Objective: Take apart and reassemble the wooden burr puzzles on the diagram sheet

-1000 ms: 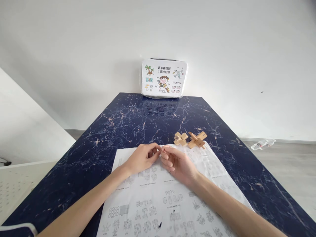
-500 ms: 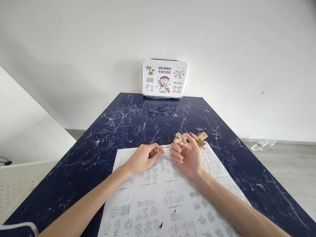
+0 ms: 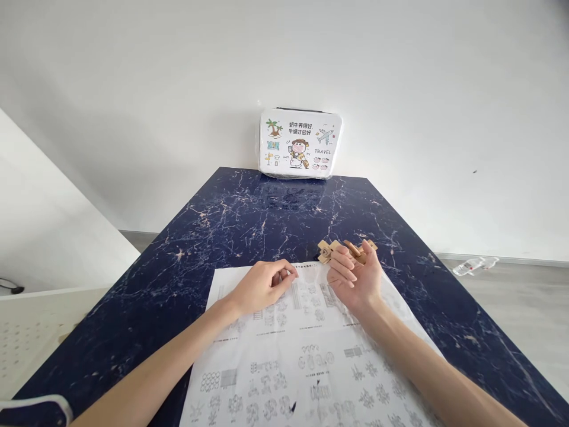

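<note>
A large white sheet (image 3: pixel 267 356) printed with small line drawings lies on the dark blue marbled table (image 3: pixel 249 219). On its upper left part rests my left hand (image 3: pixel 264 286), palm down, fingers curled with the tips close together; whether anything is between them is hidden. My right hand (image 3: pixel 358 281) is turned palm up over the sheet's upper right, its fingers loosely bent, thumb apart, nothing in the palm. Just behind it are several wooden pieces (image 3: pixel 324 253), some slotted together, one with a round mark; my right fingers partly cover them.
At the table's far edge, a white case (image 3: pixel 300 142) with cartoon prints leans by the wall. A clear plastic item (image 3: pixel 473 265) lies on the floor to the right. A white perforated surface (image 3: pixel 31 332) stands at the left.
My right hand has moved to the right, showing more of the left wooden piece and covering more of the right ones. My left hand stays in nearly the same place.
</note>
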Demonstrator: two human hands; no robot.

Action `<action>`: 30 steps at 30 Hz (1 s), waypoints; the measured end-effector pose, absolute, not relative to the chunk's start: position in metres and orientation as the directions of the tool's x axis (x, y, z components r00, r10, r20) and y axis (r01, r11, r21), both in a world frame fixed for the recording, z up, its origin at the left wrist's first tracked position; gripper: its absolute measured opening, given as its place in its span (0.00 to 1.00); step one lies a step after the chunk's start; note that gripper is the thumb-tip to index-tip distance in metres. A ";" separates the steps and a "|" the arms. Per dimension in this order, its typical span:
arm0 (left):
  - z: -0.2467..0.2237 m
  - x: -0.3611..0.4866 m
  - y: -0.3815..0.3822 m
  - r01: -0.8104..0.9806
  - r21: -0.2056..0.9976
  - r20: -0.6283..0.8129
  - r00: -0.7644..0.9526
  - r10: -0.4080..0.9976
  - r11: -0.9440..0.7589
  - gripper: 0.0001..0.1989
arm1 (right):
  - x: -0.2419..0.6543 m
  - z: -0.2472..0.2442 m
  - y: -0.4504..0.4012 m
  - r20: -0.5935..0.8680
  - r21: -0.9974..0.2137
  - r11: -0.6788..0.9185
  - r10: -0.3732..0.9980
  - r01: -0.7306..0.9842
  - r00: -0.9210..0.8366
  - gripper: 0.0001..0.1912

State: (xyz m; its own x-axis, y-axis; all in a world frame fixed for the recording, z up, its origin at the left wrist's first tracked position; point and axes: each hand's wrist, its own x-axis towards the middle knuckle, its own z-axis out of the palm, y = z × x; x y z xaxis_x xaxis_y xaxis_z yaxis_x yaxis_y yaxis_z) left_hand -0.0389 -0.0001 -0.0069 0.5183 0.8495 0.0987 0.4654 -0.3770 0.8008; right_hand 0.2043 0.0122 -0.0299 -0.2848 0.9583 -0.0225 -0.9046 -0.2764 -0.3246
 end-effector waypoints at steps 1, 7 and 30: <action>-0.007 -0.039 0.000 0.464 0.802 0.099 0.518 0.850 -0.376 0.14 | 0.205 -0.031 0.013 -0.028 -0.327 -0.270 0.961 -0.906 -0.276 0.15; -0.008 -0.039 0.000 0.460 0.801 0.108 0.518 0.848 -0.383 0.14 | 0.208 -0.035 0.017 -0.095 -0.409 -0.164 0.986 -0.897 -0.137 0.19; -0.004 -0.040 -0.002 0.474 0.786 0.101 0.533 0.840 -0.396 0.15 | 0.231 -0.037 0.027 0.003 -0.169 -0.172 0.985 -0.970 -0.175 0.17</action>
